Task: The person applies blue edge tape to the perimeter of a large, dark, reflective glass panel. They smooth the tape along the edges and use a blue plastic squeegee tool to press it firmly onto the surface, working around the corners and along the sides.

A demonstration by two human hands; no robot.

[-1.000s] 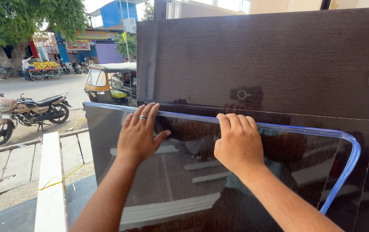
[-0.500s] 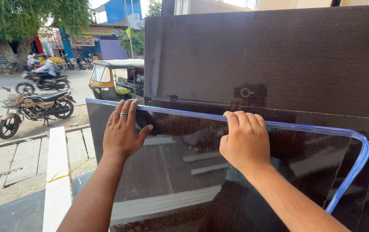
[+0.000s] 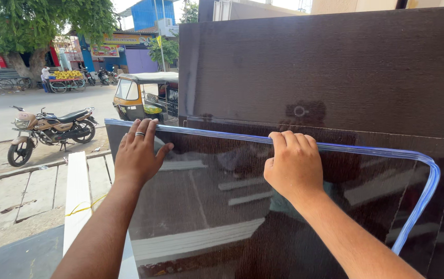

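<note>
A large dark glossy panel [image 3: 222,206] stands upright in front of me, with a clear blue-tinted plastic strip [image 3: 366,151] running along its top edge and down its rounded right corner. My left hand [image 3: 138,152], a ring on one finger, lies flat on the panel's face near the top left corner, fingertips at the strip. My right hand [image 3: 293,165] hooks over the top edge near the middle, fingers curled on the strip. Both forearms reach up from below.
Behind stands a taller dark wood-grain board [image 3: 335,67]. On the left are a white plank [image 3: 76,191], paving slabs, a parked motorcycle [image 3: 51,132], a yellow auto-rickshaw [image 3: 144,95], a tree and shopfronts across the street.
My left hand has settled near the panel's top left corner. My right hand has curled tighter over the top edge. The view has shifted a little.
</note>
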